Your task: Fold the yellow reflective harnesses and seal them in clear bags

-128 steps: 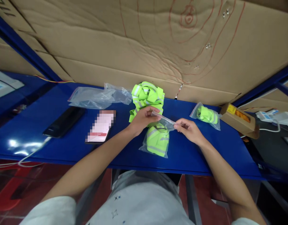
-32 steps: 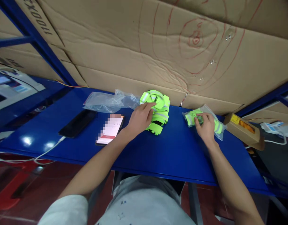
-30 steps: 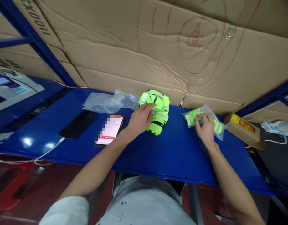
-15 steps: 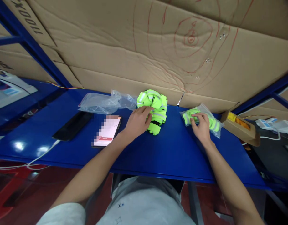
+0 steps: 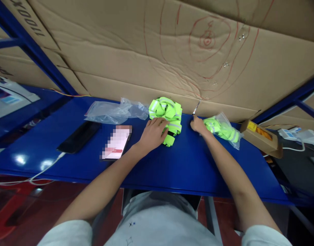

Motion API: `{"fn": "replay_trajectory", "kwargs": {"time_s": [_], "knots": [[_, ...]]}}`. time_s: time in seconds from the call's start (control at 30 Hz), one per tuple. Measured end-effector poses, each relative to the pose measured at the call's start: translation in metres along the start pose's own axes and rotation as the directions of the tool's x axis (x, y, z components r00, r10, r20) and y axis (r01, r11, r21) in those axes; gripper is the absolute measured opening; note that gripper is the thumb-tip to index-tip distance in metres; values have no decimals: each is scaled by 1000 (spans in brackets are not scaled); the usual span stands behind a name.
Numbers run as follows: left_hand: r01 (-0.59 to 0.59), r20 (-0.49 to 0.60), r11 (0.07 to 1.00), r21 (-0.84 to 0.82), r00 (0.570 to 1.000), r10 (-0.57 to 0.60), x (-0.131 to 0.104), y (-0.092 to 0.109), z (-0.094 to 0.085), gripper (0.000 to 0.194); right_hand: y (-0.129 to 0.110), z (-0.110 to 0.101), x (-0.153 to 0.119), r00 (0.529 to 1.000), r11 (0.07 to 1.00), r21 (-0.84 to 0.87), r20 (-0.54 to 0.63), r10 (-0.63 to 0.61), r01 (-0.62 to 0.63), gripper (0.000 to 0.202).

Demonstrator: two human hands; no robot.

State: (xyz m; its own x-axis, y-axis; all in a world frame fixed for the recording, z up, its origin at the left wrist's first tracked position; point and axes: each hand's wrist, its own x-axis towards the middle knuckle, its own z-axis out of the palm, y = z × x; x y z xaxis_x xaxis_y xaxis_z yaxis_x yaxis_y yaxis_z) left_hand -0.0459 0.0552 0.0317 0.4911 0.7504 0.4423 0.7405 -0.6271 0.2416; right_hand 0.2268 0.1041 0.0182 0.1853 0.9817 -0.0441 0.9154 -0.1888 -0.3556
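Observation:
A bundle of neon-yellow reflective strap [image 5: 169, 111] with silver stripes lies folded on the blue table. My left hand [image 5: 154, 132] rests against its near left side, fingers loosely stretched and touching the strap. To the right, my right hand [image 5: 198, 123] is closed low over the table by the foot of the cardboard. Whatever its fingers hold, if anything, is hidden. Just right of that hand lies a clear plastic bag [image 5: 225, 128] with more neon-yellow reflective strap inside.
Empty clear bags [image 5: 107, 112] lie left of the bundle. A phone with a lit screen [image 5: 118, 141] and a dark phone-like device [image 5: 79, 136] on a white cable lie nearer. An opened carton [image 5: 260, 138] stands right. Cardboard [image 5: 121, 61] walls the back.
My right hand has left the bagged strap and moved left, its fingers closing near the cardboard's lower edge. My left hand has stayed almost in place at the loose bundle.

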Motion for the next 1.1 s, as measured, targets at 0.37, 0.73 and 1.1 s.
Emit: {"fn": "replay_trajectory", "kwargs": {"time_s": [0.37,0.73,1.1], "knots": [[-39,64,999,11,997,38,-3,4,3,37,-6,-20,49,945,979,-52,257,203,-196,42],[-59,64,996,60,996,55,-1,2,8,36,0,-22,46,975,988,-98,176,133,-117,42],[5,-30,997,75,1000,-3,-1,2,4,39,-32,1,-60,979,979,35,-37,-198,200,46]]}}
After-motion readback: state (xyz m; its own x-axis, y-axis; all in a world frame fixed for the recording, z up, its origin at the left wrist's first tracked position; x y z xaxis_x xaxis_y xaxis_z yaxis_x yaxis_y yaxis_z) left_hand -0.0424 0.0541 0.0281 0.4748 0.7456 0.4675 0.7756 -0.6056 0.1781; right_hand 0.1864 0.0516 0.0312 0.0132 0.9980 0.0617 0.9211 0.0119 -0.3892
